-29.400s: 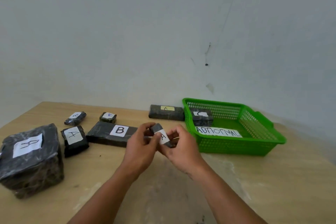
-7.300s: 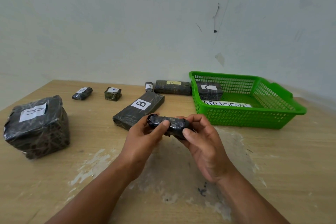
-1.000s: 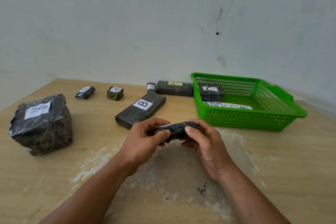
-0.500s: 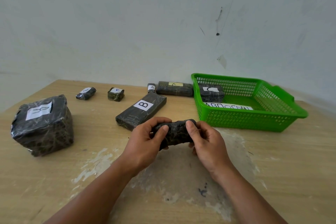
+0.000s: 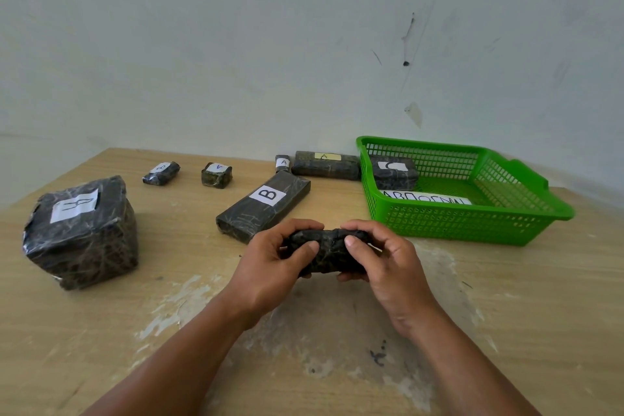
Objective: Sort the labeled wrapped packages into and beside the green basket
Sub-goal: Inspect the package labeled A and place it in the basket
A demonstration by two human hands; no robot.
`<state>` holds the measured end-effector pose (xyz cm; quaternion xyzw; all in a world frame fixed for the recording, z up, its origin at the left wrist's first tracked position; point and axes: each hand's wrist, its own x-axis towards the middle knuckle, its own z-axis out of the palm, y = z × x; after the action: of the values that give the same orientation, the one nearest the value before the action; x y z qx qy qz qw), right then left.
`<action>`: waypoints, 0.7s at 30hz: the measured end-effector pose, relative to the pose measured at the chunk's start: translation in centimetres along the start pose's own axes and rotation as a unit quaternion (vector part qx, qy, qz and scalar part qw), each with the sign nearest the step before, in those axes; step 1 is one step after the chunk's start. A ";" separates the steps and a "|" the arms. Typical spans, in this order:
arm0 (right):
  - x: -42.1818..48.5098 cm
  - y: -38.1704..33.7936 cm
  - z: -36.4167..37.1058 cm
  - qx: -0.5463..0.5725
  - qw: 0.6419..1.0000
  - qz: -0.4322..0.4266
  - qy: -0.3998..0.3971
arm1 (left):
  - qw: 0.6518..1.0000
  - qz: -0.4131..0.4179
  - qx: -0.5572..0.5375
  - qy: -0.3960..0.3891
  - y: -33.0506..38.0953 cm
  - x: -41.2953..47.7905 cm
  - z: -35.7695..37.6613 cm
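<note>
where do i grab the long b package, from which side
Likely from above, pinching across the narrow width of the long B package near its label. It lies flat and slanted, long sides free; its far end crowds a small A package.

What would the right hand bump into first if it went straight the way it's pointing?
Probably the long B package, near its far end. The right hand, gripping the small black package with the left hand, points forward and left; depth is unclear.
</note>
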<state>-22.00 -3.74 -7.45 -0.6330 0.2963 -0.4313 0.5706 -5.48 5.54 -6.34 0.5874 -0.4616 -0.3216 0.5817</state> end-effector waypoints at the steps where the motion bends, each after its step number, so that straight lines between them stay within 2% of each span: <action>1: 0.0 0.0 0.0 0.007 1.000 0.006 -0.004 | 1.000 -0.001 0.006 0.005 0.0 0.1 0.0; 13: 0.0 0.2 0.0 0.006 1.000 0.003 -0.012 | 0.999 0.012 0.048 0.017 -0.2 0.3 0.1; 16: 0.1 0.2 0.2 -0.015 1.000 -0.005 -0.003 | 1.000 0.007 0.031 0.004 -0.3 0.3 0.0; 21: 0.2 0.1 0.0 -0.017 1.000 -0.002 0.018 | 0.998 0.001 -0.056 -0.039 -0.6 0.3 -0.5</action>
<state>-21.93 -3.94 -7.45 -0.6351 0.3128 -0.4384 0.5537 -4.86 5.39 -6.84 0.5401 -0.4659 -0.3692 0.5957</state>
